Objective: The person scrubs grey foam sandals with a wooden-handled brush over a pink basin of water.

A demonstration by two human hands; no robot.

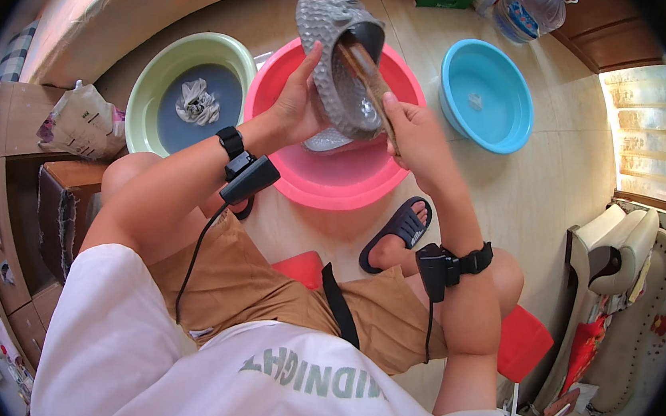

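My left hand (298,107) grips a grey slipper (328,27) with a bumpy, dimpled surface, holding it tilted above the pink basin (275,82). Closed around the handle of a brown wooden brush (371,82) is my right hand (421,140). The brush's far end reaches into the slipper's foot opening, so its bristles are hidden. Below the slipper, another grey dimpled piece (327,139), seemingly a second slipper, shows partly in the basin. Pinkish water lies in the basin.
To the left, a green basin (141,101) holds greyish water and a crumpled cloth (197,102). A blue basin (508,141) with water stands at the right. Behind it is a large clear plastic bottle (530,14). Wooden drawers (6,120) line the left side.
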